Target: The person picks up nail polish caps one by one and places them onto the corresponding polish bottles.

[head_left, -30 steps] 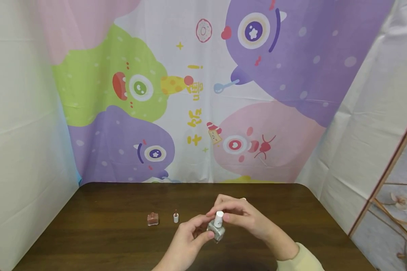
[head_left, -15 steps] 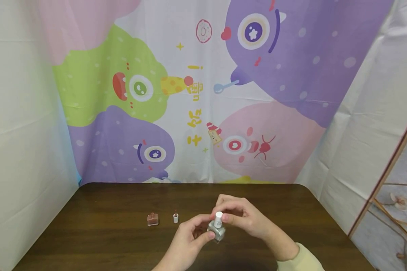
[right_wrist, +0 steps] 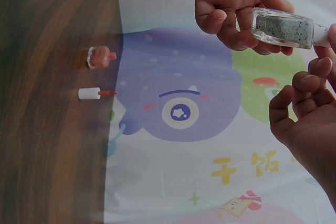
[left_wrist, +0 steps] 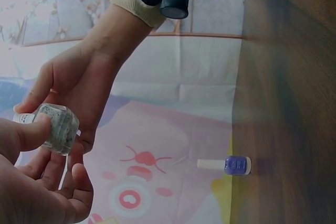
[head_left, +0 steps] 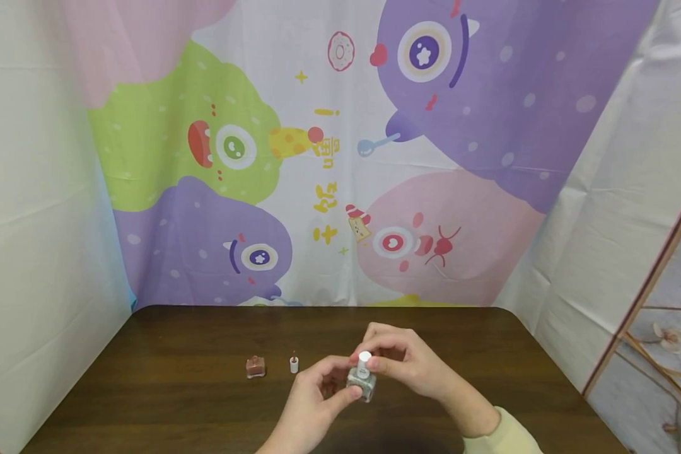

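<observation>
A square glass nail polish bottle (head_left: 361, 383) with speckled grey-green polish is held up over the table, its white cap (head_left: 364, 364) pointing upward in the head view. My left hand (head_left: 318, 403) grips the glass body between thumb and fingers. My right hand (head_left: 411, 362) pinches the white cap with thumb and index finger, the other fingers curled loosely. Cap and bottle are joined in the right wrist view. To the left stands a small bottle of brownish-pink polish (head_left: 256, 367), uncapped. Beside it, its white cap (head_left: 294, 365) stands with the brush pointing up.
A purple nail polish bottle (left_wrist: 238, 165) with a white cap stands on the dark wooden table (head_left: 164, 391); the right hand hides it in the head view. Behind the table hangs a cartoon-printed curtain (head_left: 340, 189), with pale cloth walls (head_left: 34, 221) at the sides.
The held bottle has turned slightly and sits a touch more upright, with both hands shifted up a little. The pink bottle and its brush cap stay put.
</observation>
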Available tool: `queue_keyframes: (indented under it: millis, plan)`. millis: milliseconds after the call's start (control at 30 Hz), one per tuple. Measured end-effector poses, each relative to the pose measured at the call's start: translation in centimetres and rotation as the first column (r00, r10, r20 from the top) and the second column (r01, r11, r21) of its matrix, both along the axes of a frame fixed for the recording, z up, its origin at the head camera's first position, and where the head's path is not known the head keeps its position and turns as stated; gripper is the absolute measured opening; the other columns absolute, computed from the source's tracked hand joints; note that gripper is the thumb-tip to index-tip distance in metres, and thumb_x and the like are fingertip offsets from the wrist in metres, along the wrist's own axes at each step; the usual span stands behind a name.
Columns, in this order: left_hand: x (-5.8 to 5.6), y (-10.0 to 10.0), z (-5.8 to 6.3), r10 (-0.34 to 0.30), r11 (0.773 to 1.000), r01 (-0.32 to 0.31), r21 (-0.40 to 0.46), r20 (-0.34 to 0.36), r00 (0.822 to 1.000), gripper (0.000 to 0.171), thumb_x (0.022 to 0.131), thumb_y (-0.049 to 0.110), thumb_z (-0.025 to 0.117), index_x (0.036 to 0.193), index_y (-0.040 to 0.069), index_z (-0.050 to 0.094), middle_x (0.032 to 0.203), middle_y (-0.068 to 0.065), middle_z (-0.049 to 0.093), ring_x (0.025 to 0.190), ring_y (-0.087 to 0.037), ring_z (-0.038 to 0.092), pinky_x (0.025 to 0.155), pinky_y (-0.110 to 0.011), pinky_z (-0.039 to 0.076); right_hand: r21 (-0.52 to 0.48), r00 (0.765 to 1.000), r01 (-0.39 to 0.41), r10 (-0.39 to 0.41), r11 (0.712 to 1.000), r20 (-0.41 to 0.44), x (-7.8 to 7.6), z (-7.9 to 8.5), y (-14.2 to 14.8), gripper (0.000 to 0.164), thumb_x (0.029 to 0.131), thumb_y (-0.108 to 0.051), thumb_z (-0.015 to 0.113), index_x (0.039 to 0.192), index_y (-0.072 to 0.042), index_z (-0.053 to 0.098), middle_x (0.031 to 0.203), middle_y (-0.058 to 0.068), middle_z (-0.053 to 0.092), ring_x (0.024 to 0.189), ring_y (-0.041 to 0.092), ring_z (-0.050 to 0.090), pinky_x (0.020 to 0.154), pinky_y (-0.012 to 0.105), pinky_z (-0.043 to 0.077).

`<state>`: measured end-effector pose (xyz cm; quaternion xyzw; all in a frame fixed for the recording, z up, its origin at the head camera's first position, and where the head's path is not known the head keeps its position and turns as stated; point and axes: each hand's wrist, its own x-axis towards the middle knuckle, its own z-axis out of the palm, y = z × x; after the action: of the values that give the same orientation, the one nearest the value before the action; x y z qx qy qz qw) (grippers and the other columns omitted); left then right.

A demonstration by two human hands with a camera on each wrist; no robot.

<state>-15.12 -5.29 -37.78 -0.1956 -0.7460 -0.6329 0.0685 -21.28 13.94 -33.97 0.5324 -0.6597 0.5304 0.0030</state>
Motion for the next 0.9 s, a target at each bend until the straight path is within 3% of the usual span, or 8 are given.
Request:
queue_keyframes:
  millis: [467,900]
  plan:
    - [0.00,0.22,-0.03,0.064,0.997,-0.064,0.039,0.008,0.998,0.027,0.079,0.019,0.076,0.102,0.011,0.066,0.087,-0.003,0.065,0.074,-0.006,0.056,0.064,-0.021,0.045,-0.024,0.987,0.151,-0.152,0.988,-0.049,0.06,-0.16,-0.35,0.016,0.085,0.002,0.065,0.096,-0.009,0.070,0.077,0.003,0.055,0.070,0.009,0.044,0.058,0.026,0.038]
    - [-0.12,0.32,0.09,0.087,0.995,-0.088,0.040,0.023,0.996,0.026,0.077,0.022,0.078,0.098,0.013,0.065,0.085,-0.002,0.063,0.074,-0.007,0.055,0.065,-0.020,0.045,-0.065,0.972,0.233,-0.230,0.970,0.041,0.45,-0.49,-0.98,0.008,0.084,-0.001,0.067,0.088,-0.008,0.066,0.075,0.002,0.050,0.075,0.008,0.046,0.061,0.023,0.041]
